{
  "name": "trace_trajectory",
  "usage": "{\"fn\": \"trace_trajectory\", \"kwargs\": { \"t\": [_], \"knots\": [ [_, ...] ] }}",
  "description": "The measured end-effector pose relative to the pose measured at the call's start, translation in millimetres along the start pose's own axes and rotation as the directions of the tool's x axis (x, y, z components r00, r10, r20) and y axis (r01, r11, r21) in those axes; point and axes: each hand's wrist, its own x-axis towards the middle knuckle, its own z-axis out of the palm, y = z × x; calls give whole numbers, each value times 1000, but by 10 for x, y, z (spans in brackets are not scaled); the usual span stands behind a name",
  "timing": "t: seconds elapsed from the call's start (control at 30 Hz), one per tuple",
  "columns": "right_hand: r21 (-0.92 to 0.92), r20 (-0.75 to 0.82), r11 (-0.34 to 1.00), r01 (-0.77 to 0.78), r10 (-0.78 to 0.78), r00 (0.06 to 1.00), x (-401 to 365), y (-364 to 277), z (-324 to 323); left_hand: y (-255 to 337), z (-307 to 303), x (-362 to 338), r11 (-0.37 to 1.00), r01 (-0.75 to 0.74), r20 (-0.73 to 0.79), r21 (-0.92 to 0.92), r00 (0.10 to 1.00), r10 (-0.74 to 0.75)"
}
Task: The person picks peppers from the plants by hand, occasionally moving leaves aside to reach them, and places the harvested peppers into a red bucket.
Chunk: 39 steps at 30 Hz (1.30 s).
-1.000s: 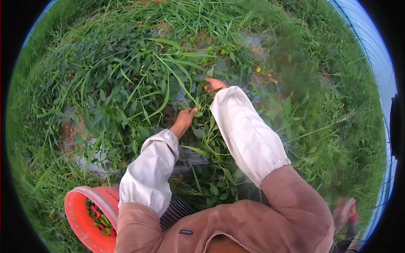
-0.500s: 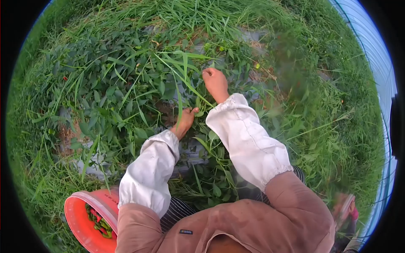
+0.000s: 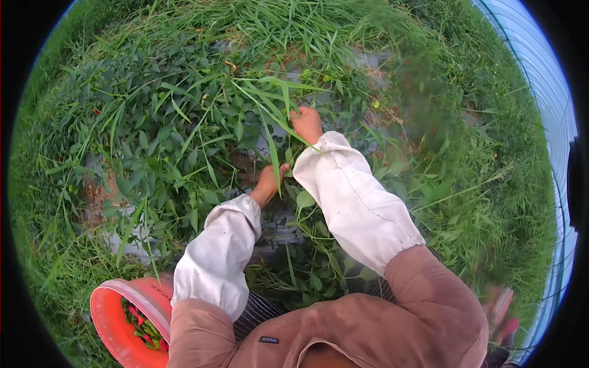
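Observation:
Leafy green plants (image 3: 184, 159) with long grass blades (image 3: 273, 144) among them surround both hands. My left hand (image 3: 269, 184) is low in the foliage, thumb upward beside a leafy stem. Its fingers are curled and mostly hidden, so what they hold cannot be seen. Farther forward and to the right, my right hand (image 3: 307, 125) is closed among the leaves, with its fingertips bent inward. Anything in its pinch is too small or hidden to name. White sleeve covers reach to both wrists.
An orange bucket (image 3: 101, 306) tilts at the lower left, holding red and green peppers (image 3: 142, 325). Pale ground sheeting (image 3: 132, 236) shows between plants. A bluish-white sheet wall (image 3: 534, 80) curves along the right. Part of another person (image 3: 506, 325) appears at the lower right.
My right hand has shifted slightly left and toward me, its fingertips now nearer the leaves. My left hand has dropped a little. The grass blades between them have moved slightly right.

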Motion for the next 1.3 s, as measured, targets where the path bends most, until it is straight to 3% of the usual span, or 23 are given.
{"fn": "trace_trajectory", "kwargs": {
  "t": [0.03, 0.1, 0.17, 0.23, 0.33, 0.4, 0.43, 0.5, 0.53, 0.6, 0.63, 0.67, 0.7, 0.73, 0.83, 0.9, 0.97, 1.03, 1.1, 1.17, 1.23, 1.3],
  "knots": [
    [77, -1, 995, -59, 59, 998, -15, 24, -7, -98, 49, 47, 1000, 3, 7, -5, 1000, -3],
    [236, 6, 957, -168, 171, 985, -18, 32, -18, -415, 198, 258, 985, -143, -54, -94, 989, 138],
    [198, 78, 963, -181, 169, 983, 77, 5, -33, -537, 289, 408, 975, -189, -57, -113, 981, 183],
    [-261, 38, 956, 131, -125, 991, 78, -44, -10, -605, 281, 443, 965, -227, -64, -130, 973, 221],
    [-332, 61, 935, 128, -114, 992, 24, -199, 20, -613, 270, 455, 973, -224, -8, -54, 975, 223],
    [-244, 86, 966, 85, -65, 994, -10, -293, -8, -638, 306, 487, 946, -96, 66, -310, 990, 122],
    [-160, 125, 986, 45, -25, 992, -13, -316, 2, -613, 316, 469, 947, -96, 68, -306, 990, 122],
    [-169, 109, 985, 35, -16, 994, 103, -161, 168, -524, 306, 382, 888, -106, 61, -448, 987, 149],
    [-207, 64, 975, 81, -69, 996, 124, -124, 217, -476, 266, 343, 888, -105, 60, -449, 987, 148],
    [-249, 23, 960, 125, -123, 992, 90, -119, 213, -356, 166, 253, 973, -230, 24, -14, 973, 231],
    [73, 76, 997, 21, -26, 997, -29, -156, 126, -250, 115, 162, 973, -229, 25, -17, 973, 229],
    [377, 154, 920, -104, 49, 987, -165, -222, -1, -122, 68, 68, 993, -118, 19, -31, 993, 119],
    [517, 324, 807, -286, 125, 938, -333, -342, -196, -54, 60, 22, 999, -7, 16, -46, 1000, 8],
    [518, 377, 790, -327, 132, 917, -462, -344, -370, -126, 106, 15, 980, -109, -31, -166, 994, 105],
    [437, 462, 783, -442, 226, 858, -536, -87, -815, -343, 152, 154, 989, -127, -24, -72, 992, 126],
    [295, 304, 892, -342, 252, 919, -562, -67, -1068, -184, 91, 69, 994, -105, -24, -38, 994, 105],
    [313, 206, 922, -227, 168, 964, -432, -50, -1291, -173, 81, 55, 997, -79, -25, -2, 997, 79],
    [352, -13, 929, -112, 124, 992, -243, -68, -1395, -273, 115, 122, 994, -107, -57, 15, 993, 107],
    [282, -312, 944, 169, -76, 947, -9, -225, -1489, -382, 172, 198, 994, -106, -44, -30, 994, 104],
    [73, -521, 930, 359, -272, 809, 199, -517, -1525, -412, 189, 214, 992, -106, -31, -73, 994, 104],
    [-116, -578, 917, 382, -375, 725, 542, -682, -1446, -395, 181, 188, 988, -145, -62, -45, 988, 142],
    [-338, -343, 838, 428, -533, 773, 988, -627, -1273, -314, 151, 149, 995, -93, -36, -34, 995, 92]
  ]
}}
